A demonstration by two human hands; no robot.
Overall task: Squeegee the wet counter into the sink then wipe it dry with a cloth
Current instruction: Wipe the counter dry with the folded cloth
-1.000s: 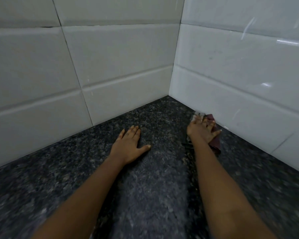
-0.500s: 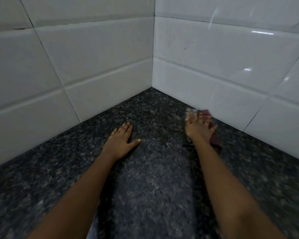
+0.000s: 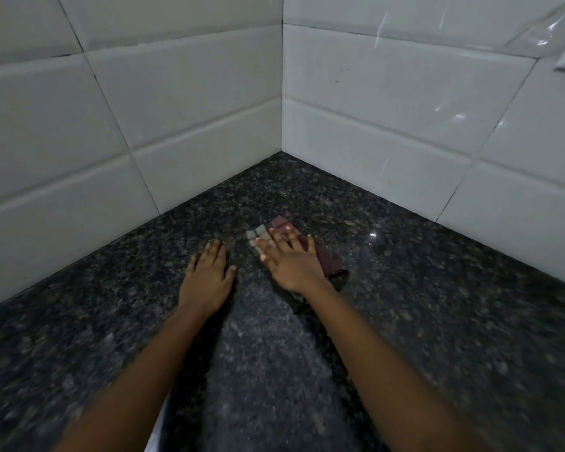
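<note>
Your right hand [image 3: 289, 262] lies flat with fingers spread, pressing the folded cloth [image 3: 327, 259] (maroon, with a grey checked end) onto the dark granite counter [image 3: 437, 305] at mid-frame. Your left hand [image 3: 207, 277] rests palm-down just beside it, fingers together, below the white tiled wall [image 3: 183, 102] corner.

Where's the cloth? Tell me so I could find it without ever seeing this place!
Find the corner where the two white tiled walls meet the dark speckled counter. In front of it, the right hand presses flat on the cloth. It is the only reddish thing there, with a checked edge.
</note>
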